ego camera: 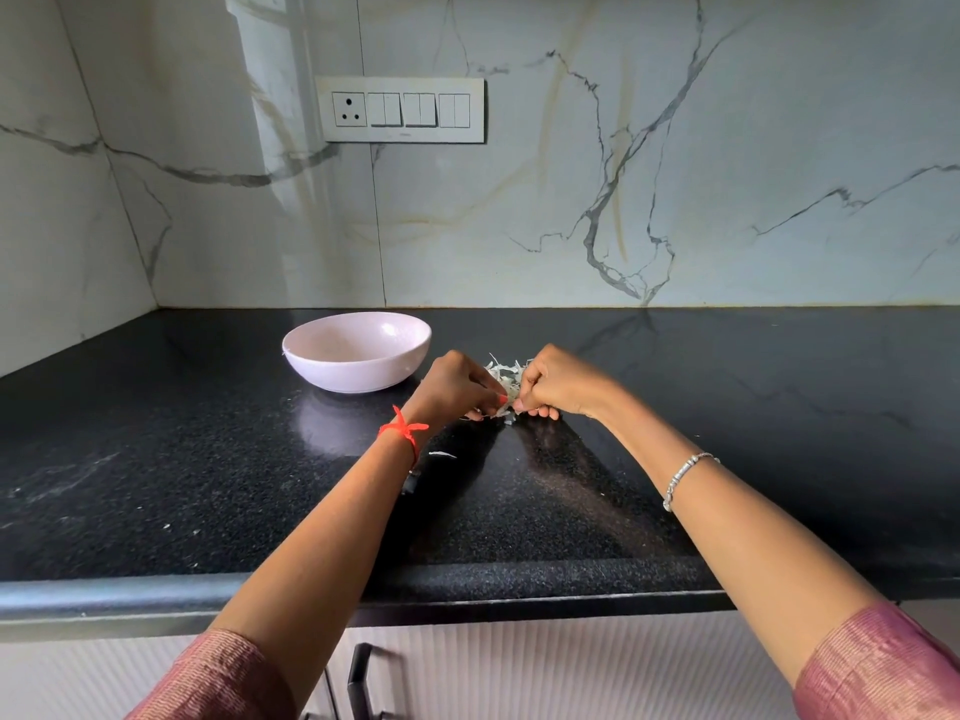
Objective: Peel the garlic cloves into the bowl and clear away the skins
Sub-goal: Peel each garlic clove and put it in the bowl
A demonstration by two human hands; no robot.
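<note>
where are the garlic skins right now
In the head view, the garlic skins lie on the countertop between the left hand and right hand, just right of the pink bowl.

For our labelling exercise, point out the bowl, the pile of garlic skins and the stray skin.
bowl [358, 374]: head view, on its outer front wall.
pile of garlic skins [506, 375]: head view, on the visible middle of the heap.
stray skin [442, 454]: head view, on its middle.
</note>
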